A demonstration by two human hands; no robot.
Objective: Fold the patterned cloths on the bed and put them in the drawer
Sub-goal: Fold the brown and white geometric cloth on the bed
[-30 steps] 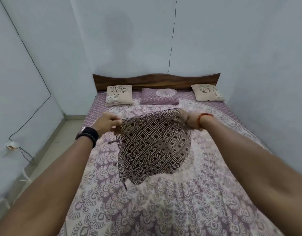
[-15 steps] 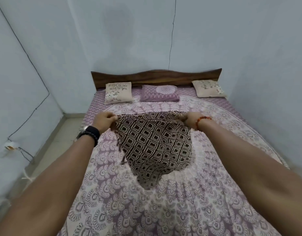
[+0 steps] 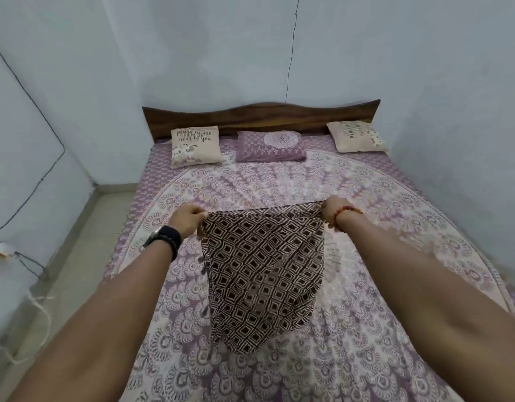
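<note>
The patterned cloth is dark brown with a cream lattice of nested diamonds, and small tassels run down its left edge. It hangs spread out between the fingers of the two hands: its top edge is pulled nearly straight from the left hand to the right hand, each pinching one upper corner, the right corner bunched into a small twist. Below the fingers the cloth drops and narrows to a rounded point, its lower part draped toward the bed beneath it. The fabric shows soft folds, and near the right edge it looks thin enough for the bedspread pattern to show faintly through.
</note>
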